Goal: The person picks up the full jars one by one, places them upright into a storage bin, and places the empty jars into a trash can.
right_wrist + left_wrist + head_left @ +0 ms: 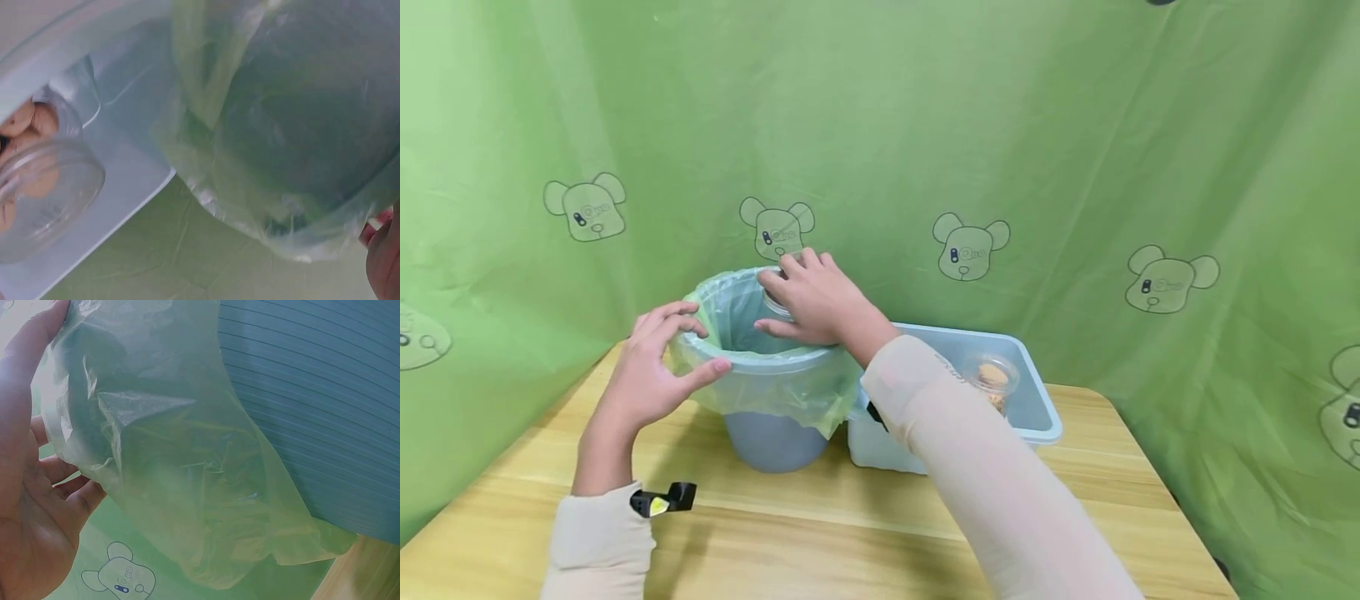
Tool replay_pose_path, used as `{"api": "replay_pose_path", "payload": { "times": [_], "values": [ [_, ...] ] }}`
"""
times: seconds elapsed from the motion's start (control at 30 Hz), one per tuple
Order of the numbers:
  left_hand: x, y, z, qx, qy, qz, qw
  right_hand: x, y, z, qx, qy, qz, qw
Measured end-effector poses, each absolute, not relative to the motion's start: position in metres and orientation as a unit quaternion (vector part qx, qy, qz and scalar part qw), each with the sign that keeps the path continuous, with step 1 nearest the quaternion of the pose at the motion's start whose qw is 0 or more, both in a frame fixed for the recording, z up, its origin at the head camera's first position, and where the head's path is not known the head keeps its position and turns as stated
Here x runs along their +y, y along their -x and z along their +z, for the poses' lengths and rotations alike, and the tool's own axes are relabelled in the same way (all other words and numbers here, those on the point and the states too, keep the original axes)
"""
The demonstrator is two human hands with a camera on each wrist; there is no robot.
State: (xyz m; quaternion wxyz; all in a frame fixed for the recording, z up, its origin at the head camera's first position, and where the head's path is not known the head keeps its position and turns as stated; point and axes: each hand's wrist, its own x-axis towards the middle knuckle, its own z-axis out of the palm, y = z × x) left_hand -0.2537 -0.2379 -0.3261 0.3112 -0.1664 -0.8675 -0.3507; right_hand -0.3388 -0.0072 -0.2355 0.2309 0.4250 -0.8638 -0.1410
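Observation:
A blue-grey bin [778, 442] stands on the table, lined with a thin green plastic bag [790, 387] folded down over its rim. My left hand [651, 367] rests against the bin's left rim, thumb and fingers spread over the bag. In the left wrist view, the left fingers [65, 475] touch the bag's edge. My right hand [816, 300] is over the far right part of the bin's opening. It holds a clear plastic jar [775, 307], mostly hidden by the hand. The right wrist view shows only a bit of that hand [384, 262] at the right edge.
Right of the bin stands a light blue rectangular tub [1030, 392], partly behind my right sleeve. In it is a clear jar [996, 379] with tan pieces inside. The wooden table [760, 533] lies in front, and a green curtain [880, 125] hangs behind.

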Motion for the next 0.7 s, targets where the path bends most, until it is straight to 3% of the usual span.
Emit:
{"api": "replay_pose_path", "payload": {
  "times": [0.2,0.7],
  "values": [
    [-0.239,0.253,-0.327,-0.868,0.166,-0.350,0.310,-0.018,0.336,-0.237,-0.877,-0.416,-0.138,0.197],
    [-0.238,0.252,-0.326,-0.870,0.163,-0.351,0.305,-0.006,0.329,-0.225,-0.872,-0.428,-0.131,0.196]
  ]
}}
